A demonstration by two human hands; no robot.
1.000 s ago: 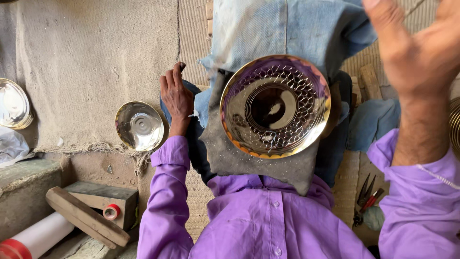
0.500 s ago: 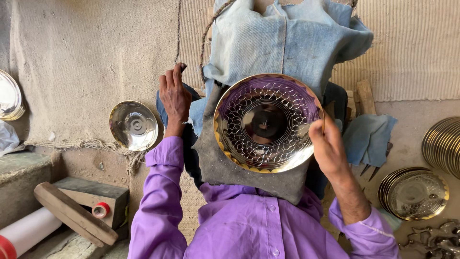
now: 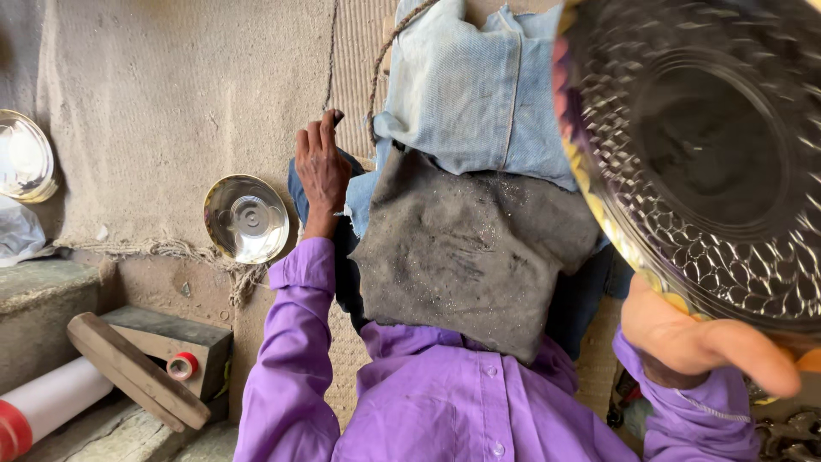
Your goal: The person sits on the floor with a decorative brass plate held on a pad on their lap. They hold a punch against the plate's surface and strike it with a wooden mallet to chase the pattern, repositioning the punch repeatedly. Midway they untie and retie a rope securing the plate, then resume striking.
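Now patterned plate [image 3: 710,171] raised, closer than before.

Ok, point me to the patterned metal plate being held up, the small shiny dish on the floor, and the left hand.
patterned metal plate [image 3: 710,162], head view, on its embossed face.
small shiny dish [image 3: 246,219], head view, on its centre.
left hand [image 3: 321,167], head view, on the back of the hand.

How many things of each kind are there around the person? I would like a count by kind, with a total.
Metal plates: 3 (patterned plate in the right hand, plain plate beside the left hand, one at the left edge)
Cloths on the lap: 2 (denim, grey)
Tape rolls: 1
White rolls: 1
Wooden sticks: 1
Total: 8
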